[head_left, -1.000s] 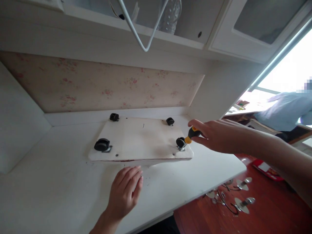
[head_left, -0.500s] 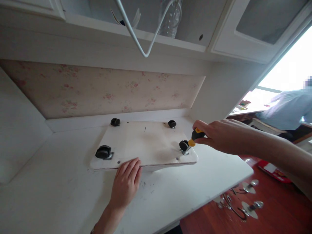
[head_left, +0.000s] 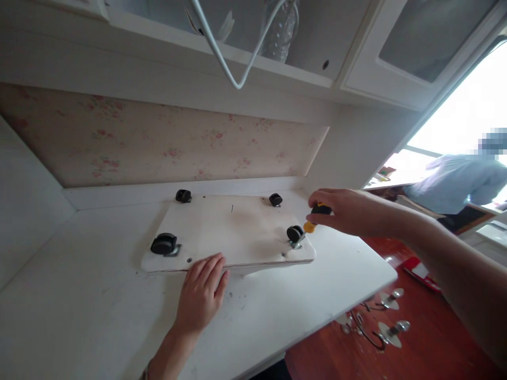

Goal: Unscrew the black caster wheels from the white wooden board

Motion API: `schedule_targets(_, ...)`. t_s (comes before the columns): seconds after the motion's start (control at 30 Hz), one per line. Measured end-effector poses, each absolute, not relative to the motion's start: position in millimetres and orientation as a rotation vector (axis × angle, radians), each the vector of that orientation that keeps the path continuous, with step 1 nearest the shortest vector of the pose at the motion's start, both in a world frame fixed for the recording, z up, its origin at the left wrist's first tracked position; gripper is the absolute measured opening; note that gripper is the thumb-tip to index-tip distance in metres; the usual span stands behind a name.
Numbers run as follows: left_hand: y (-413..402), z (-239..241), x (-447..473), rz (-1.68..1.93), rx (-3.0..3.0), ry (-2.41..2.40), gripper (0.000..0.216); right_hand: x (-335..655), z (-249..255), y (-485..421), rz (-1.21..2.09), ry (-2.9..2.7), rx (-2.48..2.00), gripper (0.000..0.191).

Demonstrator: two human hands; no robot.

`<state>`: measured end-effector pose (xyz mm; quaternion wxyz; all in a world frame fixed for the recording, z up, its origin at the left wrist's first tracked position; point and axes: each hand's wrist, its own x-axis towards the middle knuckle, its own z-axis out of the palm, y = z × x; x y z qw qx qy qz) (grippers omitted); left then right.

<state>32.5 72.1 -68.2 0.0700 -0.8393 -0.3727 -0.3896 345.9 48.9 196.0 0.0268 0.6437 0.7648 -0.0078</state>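
Observation:
A white board (head_left: pixel 225 227) lies on the desktop with a black caster wheel near each corner. In my right hand (head_left: pixel 336 208) is a yellow and black screwdriver (head_left: pixel 309 226), its fingers wrapped round the handle. The metal shaft slants down to the mounting plate of the near right caster (head_left: pixel 295 233); the screw head under its tip is too small to make out. My left hand (head_left: pixel 203 290) rests with outstretched fingers on the board's near edge. Left of it sits the near left caster (head_left: pixel 164 244).
Above hangs a white cable (head_left: pixel 237 84) in front of an open shelf with a plastic bottle (head_left: pixel 279 34). The white desk (head_left: pixel 356 274) ends at the right, over a red floor with a chandelier (head_left: pixel 376 327). A person (head_left: pixel 455 179) is at the far right.
The view has shifted slightly. My right hand has changed its hold a little, turning round the screwdriver's handle. My left hand stays on the board's edge.

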Motion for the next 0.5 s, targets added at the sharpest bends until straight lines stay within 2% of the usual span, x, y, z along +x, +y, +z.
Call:
schedule_targets(0.17, 71.0, -68.5, 33.2, -1.175, -2.495, -1.129, 0.033, 353.7, 167.1, 77.4, -1.306, 2.755, 2.049, 0.029)
schedule_targets(0.23, 70.8, -67.8, 33.7, -1.174, -2.490, -1.120, 0.032, 357.2, 148.7, 91.8, -1.837, 2.894, 1.809, 0.033)
schedule_targets(0.3, 70.7, -66.8, 34.6, -1.184, -2.480, -1.119, 0.032, 360.1, 132.4, 105.2, -2.302, 2.882, 1.336, 0.038)
schedule_targets(0.4, 71.3, -65.9, 36.7, -1.203, -2.460, -1.123, 0.032, 361.8, 118.4, 116.1, -2.661, 2.750, 0.902, 0.037)
schedule_targets(0.5, 72.8, -66.6, 38.7, -1.205, -2.450, -1.114, 0.034, 360.4, 115.3, 112.8, -2.787, 2.699, 1.029, 0.035)
